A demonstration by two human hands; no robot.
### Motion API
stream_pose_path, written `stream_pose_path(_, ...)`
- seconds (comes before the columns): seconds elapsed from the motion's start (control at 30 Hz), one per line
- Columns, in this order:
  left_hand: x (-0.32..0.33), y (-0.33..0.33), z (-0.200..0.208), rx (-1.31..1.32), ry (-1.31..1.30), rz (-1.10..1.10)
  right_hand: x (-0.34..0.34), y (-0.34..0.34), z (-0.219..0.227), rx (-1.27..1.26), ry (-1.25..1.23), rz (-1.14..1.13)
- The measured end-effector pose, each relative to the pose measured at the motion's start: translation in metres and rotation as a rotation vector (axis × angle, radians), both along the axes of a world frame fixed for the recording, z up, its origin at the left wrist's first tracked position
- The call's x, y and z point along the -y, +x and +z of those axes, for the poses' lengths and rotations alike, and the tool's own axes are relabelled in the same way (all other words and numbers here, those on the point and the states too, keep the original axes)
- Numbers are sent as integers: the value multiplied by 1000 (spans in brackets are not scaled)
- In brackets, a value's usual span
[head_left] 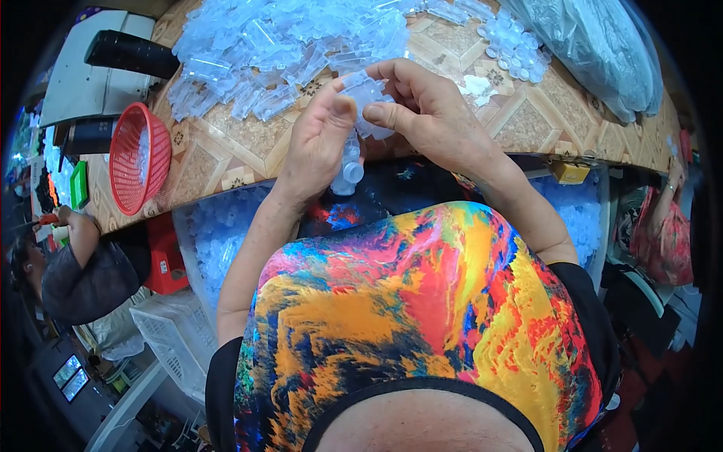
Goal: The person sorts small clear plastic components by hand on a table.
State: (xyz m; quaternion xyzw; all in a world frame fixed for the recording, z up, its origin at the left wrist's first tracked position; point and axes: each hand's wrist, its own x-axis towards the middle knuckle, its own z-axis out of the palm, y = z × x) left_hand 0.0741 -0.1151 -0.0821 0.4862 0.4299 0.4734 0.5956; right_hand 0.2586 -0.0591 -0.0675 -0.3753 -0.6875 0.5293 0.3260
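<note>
Just above the table's near edge, my two hands work close together on clear plastic parts. My right hand point(437, 117) pinches a translucent plastic piece point(367, 92) between thumb and fingers. The thumb of my left hand point(318, 143) rests against the same piece's left side, and its other fingers are curled. Below the left palm hangs a translucent fitting with a round end point(351, 172), apparently held in the curled left fingers. Exactly how the parts join is hidden by my fingers. A large pile of clear plastic parts point(279, 49) spreads over the table beyond my hands.
Round clear caps point(516, 45) lie at the far right beside a large plastic bag point(595, 56). A red basket point(141, 158) stands at the table's left edge. Bins of clear parts point(222, 226) sit under the table. Other people point(86, 271) are at both sides.
</note>
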Motion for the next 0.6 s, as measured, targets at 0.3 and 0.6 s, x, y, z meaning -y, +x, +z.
stream_pose_path(0.3,-1,0,22,189,-223,37,9,-14,3,-239,-80,-51)
stream_pose_path(0.6,47,-75,59,-109,-395,143,17,-21,29,-66,-268,268)
